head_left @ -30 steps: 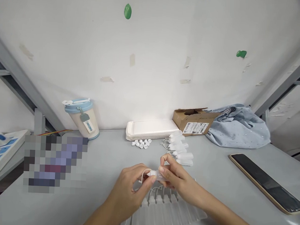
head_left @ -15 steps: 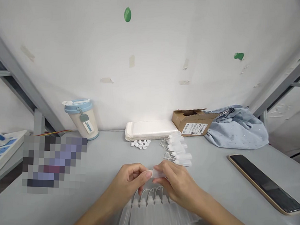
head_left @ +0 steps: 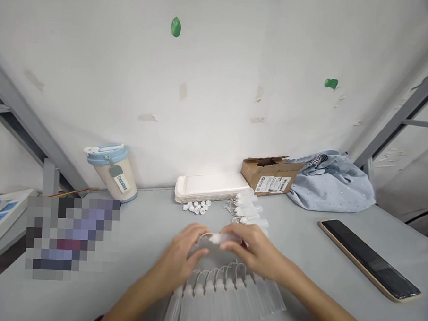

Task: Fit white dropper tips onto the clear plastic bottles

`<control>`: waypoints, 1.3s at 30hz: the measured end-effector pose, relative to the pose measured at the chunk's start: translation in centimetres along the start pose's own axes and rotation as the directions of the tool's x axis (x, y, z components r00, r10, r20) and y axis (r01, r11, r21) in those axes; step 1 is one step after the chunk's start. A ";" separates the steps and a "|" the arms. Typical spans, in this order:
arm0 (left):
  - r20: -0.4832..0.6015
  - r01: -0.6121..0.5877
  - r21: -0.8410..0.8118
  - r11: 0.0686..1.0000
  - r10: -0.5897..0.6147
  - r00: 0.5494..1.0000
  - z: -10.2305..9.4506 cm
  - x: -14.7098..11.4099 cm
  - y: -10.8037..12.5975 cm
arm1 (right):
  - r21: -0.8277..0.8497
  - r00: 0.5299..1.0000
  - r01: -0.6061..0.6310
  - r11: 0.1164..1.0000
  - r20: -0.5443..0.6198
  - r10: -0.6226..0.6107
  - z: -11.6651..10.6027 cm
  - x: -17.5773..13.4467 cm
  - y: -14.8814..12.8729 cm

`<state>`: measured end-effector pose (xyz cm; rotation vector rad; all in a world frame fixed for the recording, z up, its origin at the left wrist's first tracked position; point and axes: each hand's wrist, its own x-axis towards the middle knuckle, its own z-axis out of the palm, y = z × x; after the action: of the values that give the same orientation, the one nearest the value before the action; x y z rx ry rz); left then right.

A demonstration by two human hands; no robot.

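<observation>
My right hand (head_left: 247, 245) grips a small translucent plastic bottle (head_left: 228, 238) lying sideways, its white nozzle end pointing left. A thin pale strand (head_left: 205, 234) curves from that end toward my left hand (head_left: 185, 251), whose thumb and fingers are apart; motion blurs it slightly. Just below both hands, several similar translucent bottles (head_left: 218, 302) lie side by side, with thin looped strands at their necks. Beyond my right hand is a group of smaller-looking bottles (head_left: 247, 210) with strands. Several white caps (head_left: 198, 207) are heaped to the left of that group.
A stack of flat white boxes (head_left: 213, 186) lies along the wall, beside an open cardboard box (head_left: 266, 176) and blue cloth (head_left: 335, 184). At left stand a cup (head_left: 112, 172) and a power strip (head_left: 6, 213); a phone (head_left: 369, 259) lies at right.
My left hand has come off the bottle's nozzle end and its fingers have spread. My right hand still holds the bottle, now slightly higher in view. The camera view has shifted a little.
</observation>
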<state>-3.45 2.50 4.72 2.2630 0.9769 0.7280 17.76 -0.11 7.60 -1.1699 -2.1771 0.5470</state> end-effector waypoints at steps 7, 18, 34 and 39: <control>-0.174 0.064 0.362 0.930 -0.001 0.985 -1.3 1.7 -6.4 | -0.383 0.929 -0.085 0.920 -0.365 -0.066 -2.5 0.9 5.4; -0.189 0.045 0.430 0.902 0.042 0.981 -0.5 1.7 -7.1 | -0.468 0.926 -0.026 0.883 -0.345 -0.156 -3.1 1.2 9.1; -0.228 0.024 0.383 0.923 0.070 0.971 -1.0 1.5 -6.6 | -0.465 0.958 -0.039 0.885 -0.268 -0.099 -4.2 0.9 9.4; -0.224 0.042 0.365 0.930 0.044 0.973 -0.9 1.5 -6.4 | -0.458 0.955 -0.021 0.889 -0.271 -0.117 -3.7 1.0 9.3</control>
<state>-6.15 7.54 1.44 2.5372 1.3158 0.8831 25.40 5.90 4.96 -1.3296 -2.1205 -0.1767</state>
